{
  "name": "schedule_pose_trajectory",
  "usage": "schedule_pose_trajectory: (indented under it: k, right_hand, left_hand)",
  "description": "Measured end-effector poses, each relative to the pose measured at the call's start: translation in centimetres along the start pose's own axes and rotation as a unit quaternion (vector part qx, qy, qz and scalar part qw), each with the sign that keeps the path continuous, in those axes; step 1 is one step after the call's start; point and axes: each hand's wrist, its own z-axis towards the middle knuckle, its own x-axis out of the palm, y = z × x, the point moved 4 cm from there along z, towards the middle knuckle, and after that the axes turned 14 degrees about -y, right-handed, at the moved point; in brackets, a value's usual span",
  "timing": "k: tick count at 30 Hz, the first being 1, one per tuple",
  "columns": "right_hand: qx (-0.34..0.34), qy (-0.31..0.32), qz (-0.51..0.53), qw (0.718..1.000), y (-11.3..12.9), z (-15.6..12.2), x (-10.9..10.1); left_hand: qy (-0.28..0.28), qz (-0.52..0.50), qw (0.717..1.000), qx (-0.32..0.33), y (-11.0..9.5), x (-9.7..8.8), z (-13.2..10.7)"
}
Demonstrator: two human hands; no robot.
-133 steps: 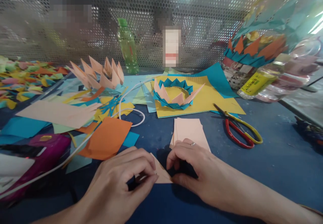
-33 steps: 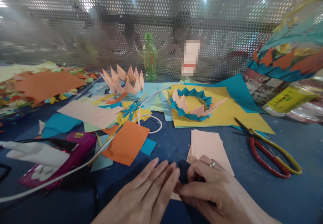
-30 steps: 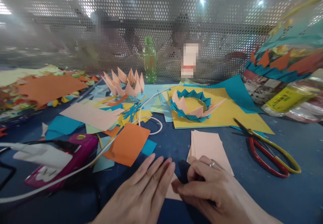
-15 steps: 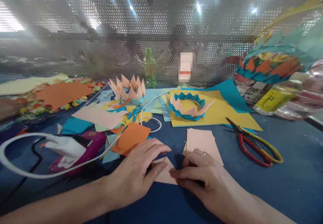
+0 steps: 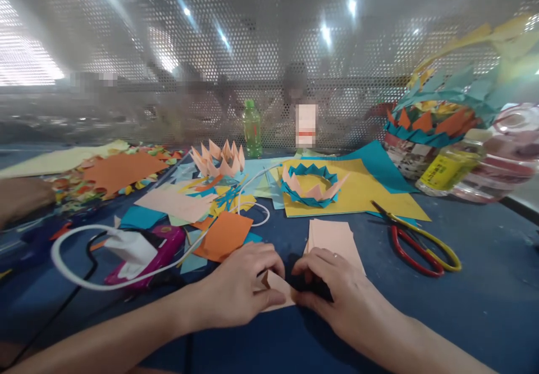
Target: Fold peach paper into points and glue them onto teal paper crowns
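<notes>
A small folded sheet of peach paper (image 5: 278,291) lies between my hands at the front of the table, one flap standing up. My left hand (image 5: 242,284) grips its left side, thumb on the near face and fingers curled behind. At the right corner, my right hand (image 5: 337,284) pinches the paper with thumb and bent fingers; the fingertips are partly hidden. Just behind my right hand rests a stack of peach paper (image 5: 334,236). A square of orange paper (image 5: 227,233) lies beyond my left hand.
Scissors (image 5: 415,242) lie right. Behind are a blue-and-peach paper ring (image 5: 311,194) on yellow paper (image 5: 362,180) and a peach pointed ring (image 5: 219,163). A white cable (image 5: 69,278) loops around a purple power strip (image 5: 168,245). Another person's hand (image 5: 25,200) is far left.
A flap of the peach paper has lifted, and my left fingers have curled in around it. My right fingers have shifted slightly upward. The other person's hand shows more at the left.
</notes>
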Motion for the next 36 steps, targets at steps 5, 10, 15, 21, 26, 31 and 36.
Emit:
schedule_pose_trajectory:
  k: [5, 10, 15, 21, 26, 31, 36]
  right_hand:
    - [0.03, 0.0, 0.009, 1.0, 0.2, -0.1, -0.2]
    - [0.078, -0.002, 0.067, 0.995, 0.9, -0.2, -0.7]
    - [0.097, 0.01, 0.122, 0.988, 1.0, -0.2, -0.6]
    - [0.13, 0.017, 0.146, 0.981, 0.9, -0.2, 0.0]
    - [0.027, -0.001, 0.093, 0.995, 1.3, -0.3, 0.7]
    - [-0.018, -0.023, 0.092, 0.995, 1.4, -0.3, 0.9]
    - [0.018, -0.058, 0.109, 0.992, 1.6, -0.1, 0.0]
  left_hand:
    - [0.023, -0.117, 0.989, -0.092, 0.7, -0.4, 0.1]
    - [-0.038, -0.312, 0.929, -0.195, 1.6, -0.2, 0.2]
    - [-0.032, -0.37, 0.906, -0.2, 0.8, 0.4, -0.1]
    - [-0.034, -0.384, 0.905, -0.178, 0.4, 0.4, -0.6]
    - [-0.019, -0.331, 0.935, -0.127, -0.2, 0.6, -0.9]
    - [-0.035, -0.32, 0.939, -0.122, -0.3, 0.4, -1.1]
    - [-0.053, -0.282, 0.948, -0.135, -0.2, 0.1, -1.0]
